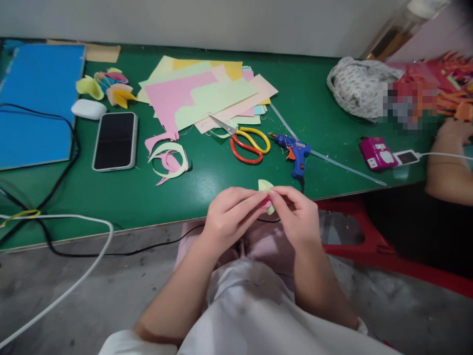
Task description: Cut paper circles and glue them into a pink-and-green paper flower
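Observation:
My left hand (231, 214) and my right hand (297, 214) meet at the front edge of the green table (166, 202). Between their fingertips is a small paper piece (265, 185), pale green with some pink and red. Both hands pinch it, and the fingers partly hide it. Just beyond my hands lie scissors (246, 145) with red and yellow handles. A blue glue gun (295, 153) rests to their right, above my right hand. Pink and pale green paper scraps (170, 160) lie to the left of the scissors.
Coloured paper sheets (207, 93) are piled at the back. At left are a phone (115, 141), a white case (88, 109), paper petals (114, 88), a blue board (40, 103) and cables. A cloth bag (362, 88), a magenta device (377, 153) and another person's arm (449, 162) are at right.

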`<state>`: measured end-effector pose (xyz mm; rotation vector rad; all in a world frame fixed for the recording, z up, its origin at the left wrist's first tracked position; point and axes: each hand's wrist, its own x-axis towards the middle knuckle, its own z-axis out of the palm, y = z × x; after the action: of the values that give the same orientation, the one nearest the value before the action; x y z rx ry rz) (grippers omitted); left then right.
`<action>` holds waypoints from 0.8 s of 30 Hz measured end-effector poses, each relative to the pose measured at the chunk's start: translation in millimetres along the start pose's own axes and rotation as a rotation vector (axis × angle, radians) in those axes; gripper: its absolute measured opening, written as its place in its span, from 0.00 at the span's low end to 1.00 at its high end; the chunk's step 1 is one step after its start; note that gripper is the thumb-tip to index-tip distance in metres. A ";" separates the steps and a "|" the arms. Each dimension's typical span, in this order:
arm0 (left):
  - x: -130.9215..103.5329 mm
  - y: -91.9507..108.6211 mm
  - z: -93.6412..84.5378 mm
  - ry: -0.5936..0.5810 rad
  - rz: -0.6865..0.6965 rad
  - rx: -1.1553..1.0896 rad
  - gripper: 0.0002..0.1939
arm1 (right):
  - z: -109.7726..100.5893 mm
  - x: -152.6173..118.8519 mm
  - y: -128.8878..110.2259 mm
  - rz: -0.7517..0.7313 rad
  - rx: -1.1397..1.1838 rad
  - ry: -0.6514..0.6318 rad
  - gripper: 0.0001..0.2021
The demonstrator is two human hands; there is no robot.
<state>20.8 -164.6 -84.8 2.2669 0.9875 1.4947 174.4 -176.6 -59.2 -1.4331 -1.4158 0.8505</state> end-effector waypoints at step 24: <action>-2.2 6.5 8.8 0.102 -0.111 0.061 0.11 | -0.1 -3.1 -2.4 -0.033 -0.054 -0.002 0.09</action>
<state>30.7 -169.5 -86.7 2.1548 1.1831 1.5667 173.3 -179.9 -57.3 -1.4461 -1.4701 0.7982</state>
